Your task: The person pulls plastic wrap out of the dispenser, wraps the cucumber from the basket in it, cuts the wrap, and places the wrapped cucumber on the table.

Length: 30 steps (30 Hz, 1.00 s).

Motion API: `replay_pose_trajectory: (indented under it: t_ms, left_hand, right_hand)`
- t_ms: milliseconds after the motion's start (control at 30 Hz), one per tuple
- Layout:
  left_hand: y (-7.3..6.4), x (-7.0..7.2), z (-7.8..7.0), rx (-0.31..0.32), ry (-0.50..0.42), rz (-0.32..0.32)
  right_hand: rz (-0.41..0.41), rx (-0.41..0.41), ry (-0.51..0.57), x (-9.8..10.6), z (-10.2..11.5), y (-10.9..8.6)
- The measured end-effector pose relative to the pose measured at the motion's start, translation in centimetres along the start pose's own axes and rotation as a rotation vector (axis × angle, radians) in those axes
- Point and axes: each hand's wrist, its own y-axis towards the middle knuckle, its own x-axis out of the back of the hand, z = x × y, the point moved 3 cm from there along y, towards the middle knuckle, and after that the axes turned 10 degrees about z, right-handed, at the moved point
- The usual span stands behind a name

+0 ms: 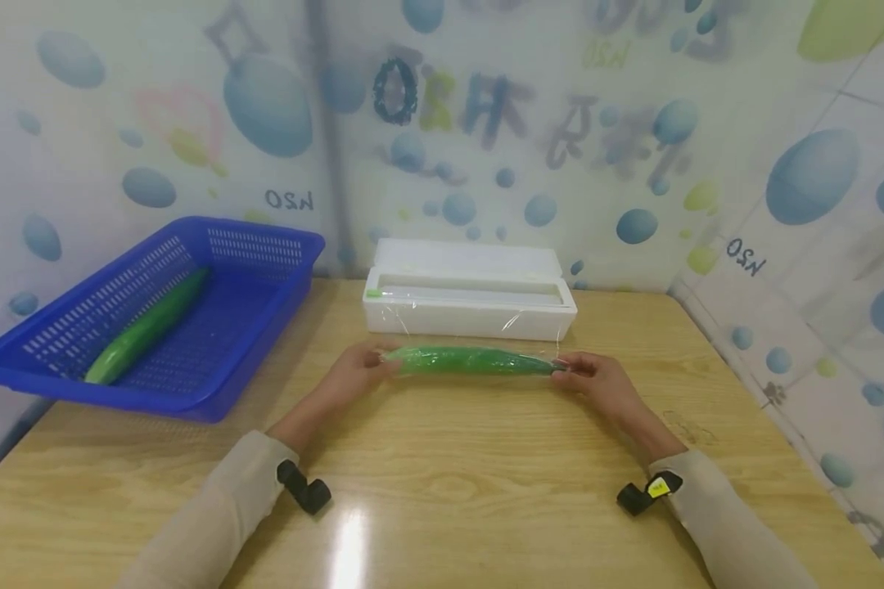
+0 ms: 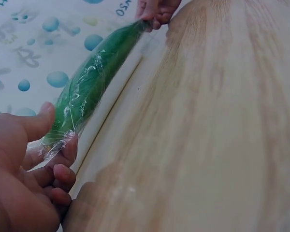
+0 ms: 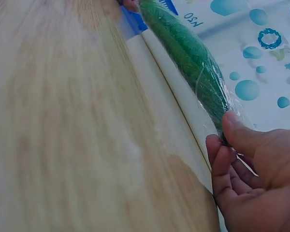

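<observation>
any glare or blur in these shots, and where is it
Head view: a bright white glare streak on the table, near the bottom edge; left wrist view: dimmer overall, with small glints on the film-wrapped cucumber; right wrist view: also dim, the table's grain looking soft and smeared.

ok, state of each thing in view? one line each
Held cucumber: in clear film, stretched between both hands
Clear film: around the held cucumber; can't tell if cut free
Left hand: pinching the wrapped cucumber's left end
Right hand: pinching its right end
White box: open on top
Blue basket: upright, one cucumber inside
Second cucumber: lying in the basket
</observation>
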Motion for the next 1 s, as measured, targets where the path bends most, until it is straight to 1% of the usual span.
replay_pose_trajectory:
  t_ms: [33,100,233,333,433,533,600,667,767,900,1000]
  left_hand:
    - [0.1,0.0,0.0,-0.004,0.002,-0.003]
    - [0.2,0.1,0.1,-0.022,0.036,-0.017]
    - [0.4,0.2,0.0,-0.046,0.121,-0.078]
    - [0.5,0.2,-0.1,-0.036,0.160,-0.110]
    - [0.6,0.2,-0.1,-0.010,0.154,-0.113]
    - [0.7,0.2,-0.2,-0.008,0.143,-0.114]
    - [0.8,0.2,-0.2,-0.005,0.130,-0.121]
    - [1.0,0.2,-0.2,0.000,0.136,-0.129]
    - [1.1,0.2,-0.3,0.027,0.145,-0.140]
    - [1.2,0.2,-0.4,0.070,0.148,-0.144]
    - [1.2,0.2,-0.5,0.075,0.134,-0.146]
  right_hand:
    - [-0.003,0.001,0.009,0.0,0.0,0.0]
    - [-0.007,0.001,0.028,0.0,-0.1,0.1]
    - [-0.010,0.006,0.079,-0.1,0.0,0.4]
    - [-0.027,-0.005,0.114,-0.1,-0.1,0.8]
    - [-0.049,-0.017,0.111,-0.1,-0.1,1.2]
    - [-0.061,-0.027,0.100,0.0,-0.1,1.5]
    - [-0.057,-0.021,0.095,0.0,0.0,1.7]
    - [-0.045,-0.019,0.096,-0.1,0.1,1.8]
    - [-0.039,0.000,0.090,-0.1,0.0,2.1]
    - [-0.073,0.017,0.077,-0.2,-0.2,2.5]
    - [-0.088,0.016,0.093,-0.4,-0.2,2.6]
